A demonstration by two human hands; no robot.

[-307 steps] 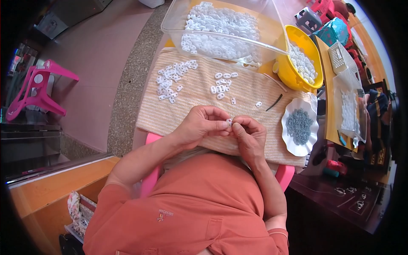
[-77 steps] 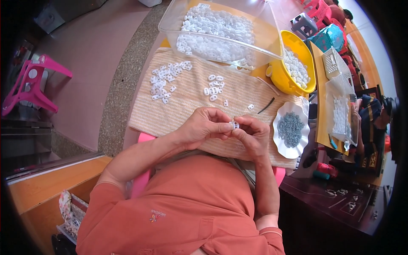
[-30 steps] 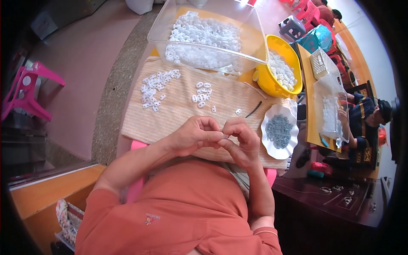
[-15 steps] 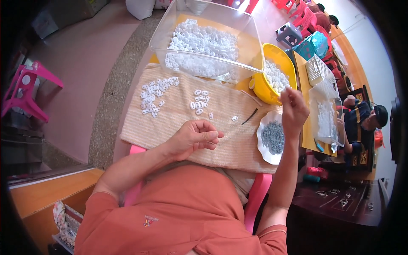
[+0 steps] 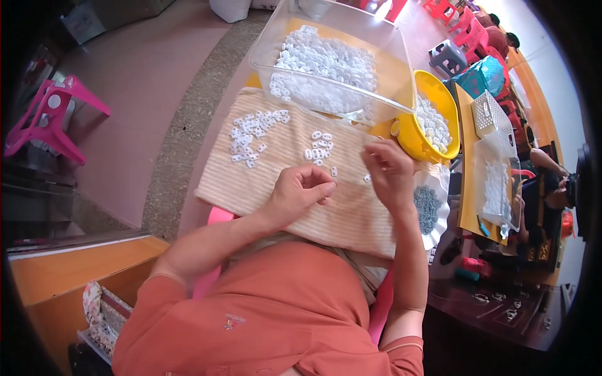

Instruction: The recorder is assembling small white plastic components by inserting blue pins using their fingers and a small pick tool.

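Over the striped beige cloth, my left hand (image 5: 302, 194) is curled, thumb tip and forefinger brought together. Whatever lies in that pinch, if anything, is too small to make out. Just beyond its fingertips is a single small white plastic piece with holes (image 5: 333, 171). My right hand (image 5: 391, 175) hovers above the cloth's right side, fingers bent downward and smeared by motion. Close to those fingers lies another white piece (image 5: 367, 178). Farther off are a small cluster of white pieces (image 5: 320, 149) and a looser pile (image 5: 251, 135) to the left.
A large clear bin (image 5: 301, 80) of white pieces stands at the back. Right of it is a yellow bowl (image 5: 453, 111) with white parts, and a fluted white dish (image 5: 444, 188) holds grey metal bits. Another person (image 5: 545, 200) sits at a side table; a pink stool (image 5: 55, 119) stands left.
My right hand has come away from the yellow bowl, left and down over the cloth, now covering the dark thin strip's place. The view has shifted, moving the scene rightward.
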